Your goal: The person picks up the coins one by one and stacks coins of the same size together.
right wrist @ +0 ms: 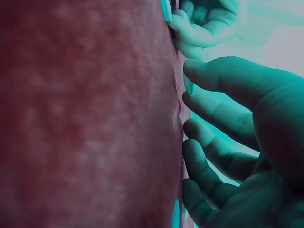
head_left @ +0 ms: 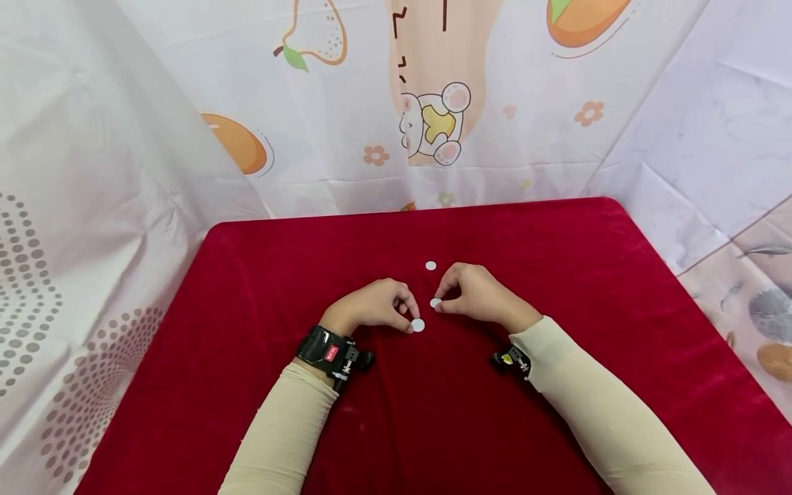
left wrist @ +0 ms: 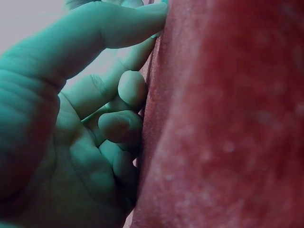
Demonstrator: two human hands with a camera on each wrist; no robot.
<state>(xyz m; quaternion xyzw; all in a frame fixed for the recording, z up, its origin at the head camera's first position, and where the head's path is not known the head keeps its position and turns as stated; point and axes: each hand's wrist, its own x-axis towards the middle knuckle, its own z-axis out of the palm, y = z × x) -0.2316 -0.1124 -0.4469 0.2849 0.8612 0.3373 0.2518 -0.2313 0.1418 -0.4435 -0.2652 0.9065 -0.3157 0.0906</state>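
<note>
Red cloth [head_left: 421, 426]: lies under everything; its soft pile could snag a disc's edge.
Left hand [head_left: 375, 304]: thumb and index finger pinch the near white disc [head_left: 419, 325]; so slim a hold could slip.
Right hand [head_left: 484, 295]: pinches the middle white disc [head_left: 436, 302]; crowded fingertips could collide.
Far white disc [head_left: 431, 265]: loose beyond both hands; a knuckle could nudge it.
</note>
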